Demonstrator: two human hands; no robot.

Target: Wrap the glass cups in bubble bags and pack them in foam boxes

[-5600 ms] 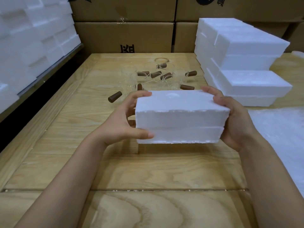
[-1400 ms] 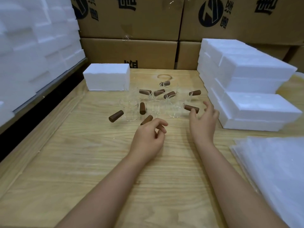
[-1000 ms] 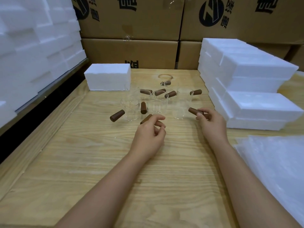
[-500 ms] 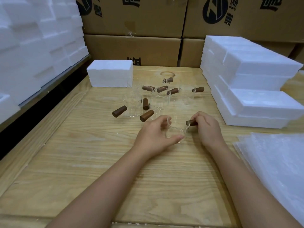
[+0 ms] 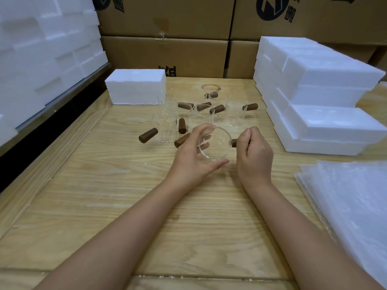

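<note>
Wooden table [image 5: 125, 195] | glass cup [image 5: 216, 144] (tilted) gripped by left hand [image 5: 188, 160] | right hand [image 5: 254, 155] pinches its handle [image 5: 234, 143]

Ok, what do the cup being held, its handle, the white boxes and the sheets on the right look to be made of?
Cup: clear glass, glossy, see-through with a glinting rim. Handle: probably wood, dark brown and matte; only its end shows. Boxes: white foam, with grainy, crumbly edges. Sheets: translucent plastic, likely bubble bags; the texture is too blurred to confirm.
</note>
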